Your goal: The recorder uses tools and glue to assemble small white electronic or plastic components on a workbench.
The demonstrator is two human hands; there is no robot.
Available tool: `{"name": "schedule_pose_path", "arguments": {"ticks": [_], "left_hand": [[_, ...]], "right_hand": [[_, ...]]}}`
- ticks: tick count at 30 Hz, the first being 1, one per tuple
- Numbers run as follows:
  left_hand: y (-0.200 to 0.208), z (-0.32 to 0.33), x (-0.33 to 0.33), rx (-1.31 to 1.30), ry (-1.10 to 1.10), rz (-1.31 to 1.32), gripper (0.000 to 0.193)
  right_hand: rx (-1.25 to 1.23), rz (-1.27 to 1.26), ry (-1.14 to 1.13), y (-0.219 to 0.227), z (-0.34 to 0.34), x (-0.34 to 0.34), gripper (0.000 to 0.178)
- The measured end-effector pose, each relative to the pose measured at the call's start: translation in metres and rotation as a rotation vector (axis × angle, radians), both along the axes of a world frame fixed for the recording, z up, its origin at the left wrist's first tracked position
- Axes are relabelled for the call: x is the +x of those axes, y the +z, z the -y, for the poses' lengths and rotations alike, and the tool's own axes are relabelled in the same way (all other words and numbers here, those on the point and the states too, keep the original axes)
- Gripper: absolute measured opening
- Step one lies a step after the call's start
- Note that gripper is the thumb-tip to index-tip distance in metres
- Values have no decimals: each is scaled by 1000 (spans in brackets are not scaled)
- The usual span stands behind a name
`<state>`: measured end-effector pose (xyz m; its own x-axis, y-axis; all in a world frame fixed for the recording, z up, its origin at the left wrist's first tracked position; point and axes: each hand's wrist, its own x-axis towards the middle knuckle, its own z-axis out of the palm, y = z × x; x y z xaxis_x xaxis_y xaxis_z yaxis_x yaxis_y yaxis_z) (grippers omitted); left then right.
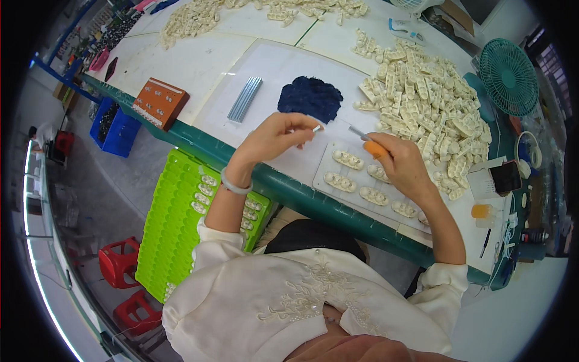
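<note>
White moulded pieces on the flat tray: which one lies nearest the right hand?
The white piece at the tray's far right, just under the right hand holding the orange-handled tool. The others lie farther left or nearer the person.

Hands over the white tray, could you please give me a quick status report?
Left hand pinches a small white piece. Right hand grips an orange-handled tool above the white tray. Nothing between them.

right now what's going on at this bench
A person seated at a white table pinches a small white piece in the left hand. The right hand grips an orange-handled tool over a flat tray of cream moulded parts. A big heap of the same parts lies beyond, and a green tray sits on the person's left.
</note>
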<state>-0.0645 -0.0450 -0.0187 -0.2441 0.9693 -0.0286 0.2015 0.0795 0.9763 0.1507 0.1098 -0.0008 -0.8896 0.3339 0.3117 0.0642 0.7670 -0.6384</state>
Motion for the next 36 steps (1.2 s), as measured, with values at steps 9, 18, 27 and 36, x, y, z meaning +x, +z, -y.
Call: {"name": "schedule_pose_path", "arguments": {"ticks": [9, 18, 27, 36], "left_hand": [[7, 37, 9, 37, -163, -117, 19], [7, 39, 28, 10, -145, 316, 20], [6, 37, 13, -45, -276, 408, 22], [-1, 16, 26, -21, -157, 360, 24]], "right_hand": [[530, 84, 307, 15, 34, -13, 13], [-1259, -421, 205, 12, 57, -39, 19], [-978, -16, 44, 19, 23, -36, 18], [-751, -8, 114, 4, 35, -50, 11]]}}
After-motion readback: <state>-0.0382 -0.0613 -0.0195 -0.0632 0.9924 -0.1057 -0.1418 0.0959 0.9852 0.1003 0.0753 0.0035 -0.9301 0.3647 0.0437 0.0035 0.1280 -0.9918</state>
